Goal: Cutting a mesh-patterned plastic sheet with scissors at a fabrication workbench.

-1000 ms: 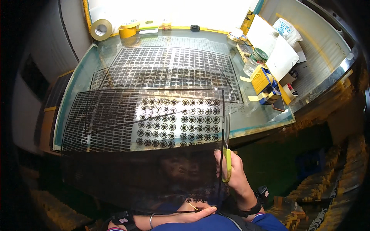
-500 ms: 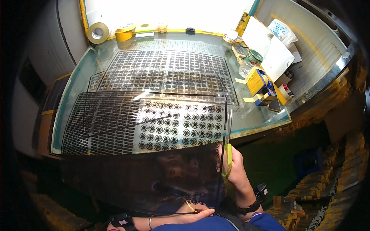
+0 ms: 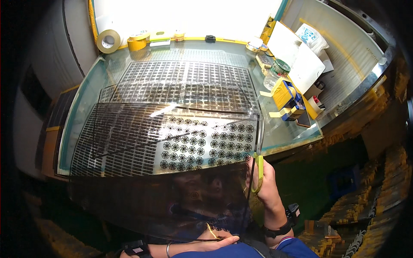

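A large transparent printed film sheet (image 3: 202, 148) hangs over the table's near edge toward me. It bears rows of round dark motifs and a dense grid of small dark marks. My left hand (image 3: 217, 244) pinches its lower edge close to my body, thumb on top and fingers showing through the film. My right hand (image 3: 269, 187) grips scissors (image 3: 259, 170) with yellow-green handles at the sheet's right edge. The blades point away from me along a dark border line. Part of the right fingers is behind the film; whether the blades are parted I cannot tell.
More printed film (image 3: 185, 71) lies flat on the glass-topped table (image 3: 284, 137). Tape rolls (image 3: 108, 41) line the back edge below a bright panel. At the right stand a blue-and-yellow tape dispenser (image 3: 287, 96), a green-lidded jar (image 3: 279, 69) and white sheets (image 3: 305, 71).
The scissors, my right hand and the film's right edge have shifted slightly to the right. My left hand keeps its pinch on the lower edge.
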Demonstrator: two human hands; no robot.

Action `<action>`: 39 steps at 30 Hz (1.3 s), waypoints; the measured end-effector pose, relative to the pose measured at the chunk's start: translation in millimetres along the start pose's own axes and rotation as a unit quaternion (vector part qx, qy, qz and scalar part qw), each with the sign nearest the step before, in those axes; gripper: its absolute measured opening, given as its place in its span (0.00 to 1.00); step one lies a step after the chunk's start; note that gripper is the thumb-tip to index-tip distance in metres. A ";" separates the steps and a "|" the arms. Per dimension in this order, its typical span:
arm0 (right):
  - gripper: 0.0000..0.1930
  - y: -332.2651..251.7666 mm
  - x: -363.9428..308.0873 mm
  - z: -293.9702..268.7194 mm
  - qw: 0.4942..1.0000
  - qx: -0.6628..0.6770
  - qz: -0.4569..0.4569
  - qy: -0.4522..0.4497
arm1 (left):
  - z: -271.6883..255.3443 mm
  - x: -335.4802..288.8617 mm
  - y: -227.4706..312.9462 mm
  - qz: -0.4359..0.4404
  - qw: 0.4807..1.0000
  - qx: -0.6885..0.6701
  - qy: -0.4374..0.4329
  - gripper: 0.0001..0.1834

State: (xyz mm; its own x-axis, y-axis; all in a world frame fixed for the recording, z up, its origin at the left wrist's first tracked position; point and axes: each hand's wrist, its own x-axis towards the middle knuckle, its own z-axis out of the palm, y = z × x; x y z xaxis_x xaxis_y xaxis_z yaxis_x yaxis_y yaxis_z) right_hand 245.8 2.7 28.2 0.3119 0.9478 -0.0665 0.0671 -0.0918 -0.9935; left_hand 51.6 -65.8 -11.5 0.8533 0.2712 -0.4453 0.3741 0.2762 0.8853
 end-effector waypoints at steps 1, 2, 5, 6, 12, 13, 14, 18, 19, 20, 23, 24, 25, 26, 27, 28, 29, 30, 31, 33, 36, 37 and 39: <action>0.10 -1.2 -0.1 0.4 0.999 0.019 0.026 0.003 | -0.3 0.2 0.5 0.001 1.000 0.012 -0.001 0.26; 0.10 -2.9 -0.4 1.2 0.999 0.020 0.025 0.003 | -0.7 0.7 0.4 0.001 1.000 0.014 0.000 0.26; 0.13 -7.5 -0.2 1.9 0.999 0.022 0.023 0.038 | -1.1 1.7 -0.4 -0.007 1.000 0.020 -0.011 0.27; 0.13 -7.1 1.4 1.0 0.999 0.009 0.025 0.033 | -1.1 1.5 -0.7 -0.006 1.000 0.013 -0.009 0.28; 0.12 -17.2 9.5 -7.0 0.999 -0.005 -0.028 0.014 | -3.1 3.8 1.0 -0.078 0.996 -0.002 -0.034 0.21; 0.13 -21.0 9.1 -6.0 0.999 0.008 -0.030 0.017 | -2.7 3.9 -0.5 -0.074 0.997 0.001 -0.033 0.22; 0.13 -25.2 8.3 -5.3 0.999 0.009 -0.031 0.016 | -2.4 3.6 -0.8 -0.074 0.997 0.001 -0.031 0.22; 0.13 -42.3 5.0 -3.1 0.998 -0.032 -0.045 0.006 | -3.5 1.3 2.3 -0.084 0.996 -0.001 -0.008 0.21; 0.13 -43.9 5.0 -1.9 0.998 -0.032 -0.061 0.006 | -4.8 -0.5 2.3 -0.077 0.997 0.004 0.017 0.21; 0.13 -43.8 5.3 -2.4 0.998 -0.029 -0.059 0.007 | -3.1 -3.6 -7.2 -0.033 0.994 -0.032 0.095 0.16; 0.13 -48.1 5.1 -2.4 0.998 0.023 -0.058 0.016 | -18.7 -28.9 -23.6 0.080 0.960 -0.075 0.259 0.11; 0.13 -46.2 3.0 -2.0 0.998 0.027 -0.055 0.014 | -24.2 -44.5 -24.6 0.062 0.939 -0.113 0.320 0.10; 0.13 -39.1 -0.2 0.5 0.999 0.025 -0.038 0.020 | -33.5 -58.7 -41.7 0.141 0.899 -0.105 0.401 0.10; 0.13 -31.7 -5.4 2.1 0.999 0.022 -0.020 0.028 | -40.3 -71.1 -57.3 0.219 0.848 -0.094 0.474 0.11; 0.13 -22.7 -13.5 5.4 0.999 0.040 0.004 0.010 | -45.9 -82.3 -53.9 0.250 0.792 -0.128 0.543 0.11; 0.13 -7.1 -21.0 11.8 0.998 0.047 0.042 -0.007 | -53.9 -92.5 -47.9 0.277 0.726 -0.157 0.610 0.11; 0.13 6.6 -30.4 20.0 0.994 0.068 0.078 -0.031 | -63.4 -97.8 -48.6 0.299 0.663 -0.218 0.651 0.10; 0.13 16.4 -41.5 29.2 0.988 0.091 0.114 -0.054 | -72.3 -102.8 -47.1 0.321 0.593 -0.272 0.686 0.09; 0.13 23.2 -52.6 38.1 0.983 0.105 0.130 -0.075 | -81.3 -103.7 -39.3 0.333 0.535 -0.320 0.707 0.08; 0.13 29.4 -70.1 49.4 0.975 0.121 0.148 -0.116 | -84.3 -95.2 -32.9 0.361 0.516 -0.341 0.698 0.07; 0.13 31.1 -79.9 66.1 0.961 0.154 0.158 -0.165 | -76.8 -60.5 -16.1 0.332 0.631 -0.387 0.585 0.10; 0.13 32.2 -82.5 66.4 0.959 0.154 0.158 -0.180 | -72.7 -45.8 -9.5 0.338 0.675 -0.365 0.545 0.11; 0.12 34.7 -87.7 65.2 0.956 0.148 0.164 -0.194 | -69.6 -20.3 6.2 0.351 0.747 -0.352 0.442 0.12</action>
State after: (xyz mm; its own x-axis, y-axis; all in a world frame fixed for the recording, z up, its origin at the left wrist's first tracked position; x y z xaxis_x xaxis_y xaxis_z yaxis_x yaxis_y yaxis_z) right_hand 159.0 -63.6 -6.4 -0.1080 0.9305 -0.3501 -0.2639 -0.3664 -0.8923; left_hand 11.3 -5.5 -6.3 0.0606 0.9937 -0.0944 -0.6023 0.1118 0.7904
